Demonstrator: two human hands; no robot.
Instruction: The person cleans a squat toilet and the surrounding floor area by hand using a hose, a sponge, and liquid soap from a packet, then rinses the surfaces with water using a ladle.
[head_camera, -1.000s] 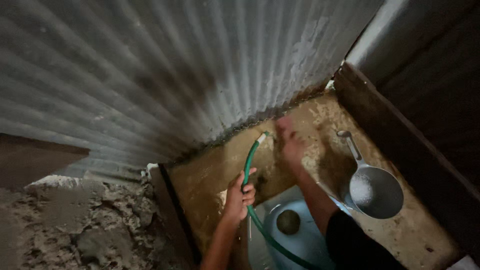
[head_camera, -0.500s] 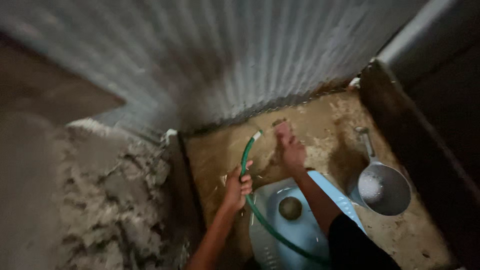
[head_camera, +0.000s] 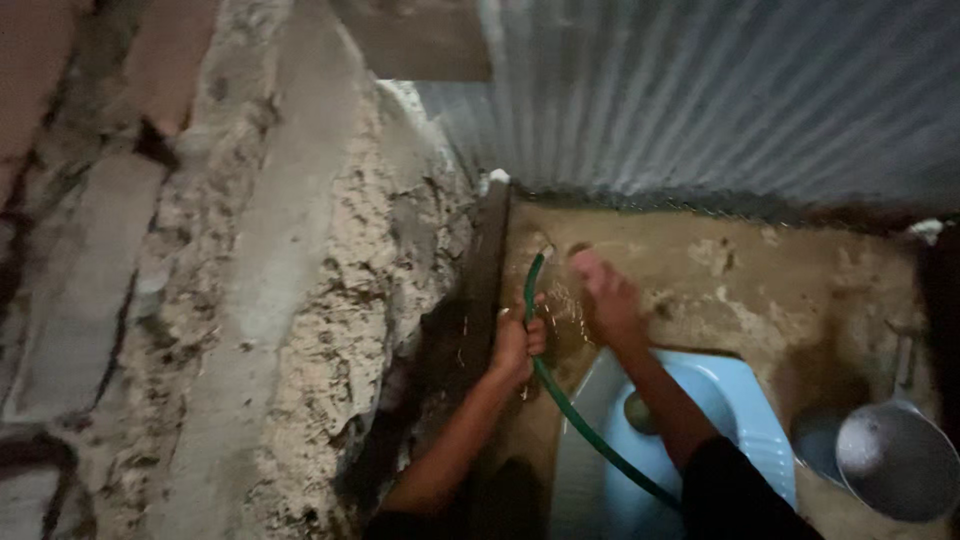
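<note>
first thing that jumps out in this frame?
The green hose, curving up the middle of the view from the lower right, gripped in the left hand, its end aimed at the stained concrete floor. Right beside it, the right hand presses down on that wet floor, just above the pale blue squat pan. A rough mortar wall fills the left half, and a metal dipper sits at the lower right.

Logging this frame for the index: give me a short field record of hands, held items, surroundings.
left hand: gripping green hose, nozzle end up
right hand: on wet concrete floor, whether it holds anything cannot be told
pan: blue squat toilet, below hands
right edge: metal scoop
back: corrugated metal wall
left: rough masonry wall
</note>
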